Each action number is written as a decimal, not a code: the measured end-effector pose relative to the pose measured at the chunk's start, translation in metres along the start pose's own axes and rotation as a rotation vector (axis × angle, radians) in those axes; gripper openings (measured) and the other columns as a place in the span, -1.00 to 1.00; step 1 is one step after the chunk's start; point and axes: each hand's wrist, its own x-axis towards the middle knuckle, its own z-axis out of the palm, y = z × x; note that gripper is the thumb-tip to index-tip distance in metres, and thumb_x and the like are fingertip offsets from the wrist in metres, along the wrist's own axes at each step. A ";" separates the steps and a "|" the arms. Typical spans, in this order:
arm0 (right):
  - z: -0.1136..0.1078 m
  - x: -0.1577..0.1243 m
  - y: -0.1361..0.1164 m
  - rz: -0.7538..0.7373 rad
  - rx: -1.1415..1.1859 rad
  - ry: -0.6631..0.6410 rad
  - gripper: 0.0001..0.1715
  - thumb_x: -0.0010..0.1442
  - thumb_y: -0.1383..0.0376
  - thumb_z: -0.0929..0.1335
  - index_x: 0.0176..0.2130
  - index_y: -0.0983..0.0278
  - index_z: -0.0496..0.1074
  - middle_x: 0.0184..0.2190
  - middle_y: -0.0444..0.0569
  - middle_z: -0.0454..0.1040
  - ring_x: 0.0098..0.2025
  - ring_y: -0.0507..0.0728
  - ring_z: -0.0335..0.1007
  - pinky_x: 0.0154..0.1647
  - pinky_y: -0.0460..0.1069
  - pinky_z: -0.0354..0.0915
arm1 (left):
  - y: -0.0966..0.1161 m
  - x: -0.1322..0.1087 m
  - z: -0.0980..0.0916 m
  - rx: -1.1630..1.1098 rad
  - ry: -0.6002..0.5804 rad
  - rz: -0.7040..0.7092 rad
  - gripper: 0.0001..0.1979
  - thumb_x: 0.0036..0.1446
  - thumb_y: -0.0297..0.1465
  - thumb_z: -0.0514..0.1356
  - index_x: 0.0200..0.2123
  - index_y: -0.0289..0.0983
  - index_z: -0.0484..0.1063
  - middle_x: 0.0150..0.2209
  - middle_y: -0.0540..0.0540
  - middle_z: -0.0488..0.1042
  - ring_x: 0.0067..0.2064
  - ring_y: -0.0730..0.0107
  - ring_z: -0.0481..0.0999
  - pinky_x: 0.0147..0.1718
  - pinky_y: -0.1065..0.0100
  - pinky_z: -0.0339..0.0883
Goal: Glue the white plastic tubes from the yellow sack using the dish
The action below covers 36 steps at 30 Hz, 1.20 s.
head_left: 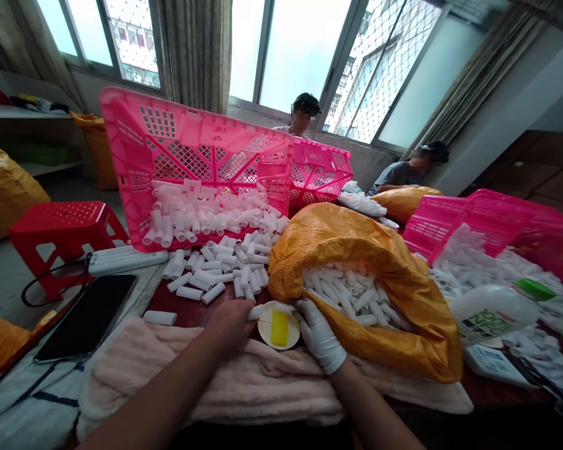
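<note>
My bare left hand [231, 324] is closed around a short white plastic tube [255, 313], one end of which sticks out toward the right. My right hand [319, 337], in a white glove, is closed with its fingertips at another white tube [285, 308], partly hidden. Between and just below both hands lies a round pale dish [264, 330] with a yellow strip [279, 327] across it. The dish rests by the edge of a pink towel [244, 381]. Beside my right hand, an orange sack [356, 228] gapes open, full of white tubes [344, 290].
A tipped pink crate [194, 140] spills tubes [216, 259] onto the dark red table. At left are a phone [87, 319] and a red stool [68, 228]. A bottle with a green cap [495, 312] stands at right. Two people [304, 112] sit beyond the crates.
</note>
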 end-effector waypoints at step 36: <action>-0.045 -0.024 -0.071 0.196 0.684 0.161 -0.77 -0.02 0.27 0.39 -0.27 0.19 0.39 -0.26 -0.10 0.42 -0.20 0.08 0.34 -0.12 -0.01 0.29 | 0.039 -0.037 -0.019 -0.153 0.185 0.151 -0.88 0.05 -0.34 0.03 -0.42 -0.21 0.32 -0.44 0.03 0.43 -0.37 0.42 0.40 -0.40 0.45 0.11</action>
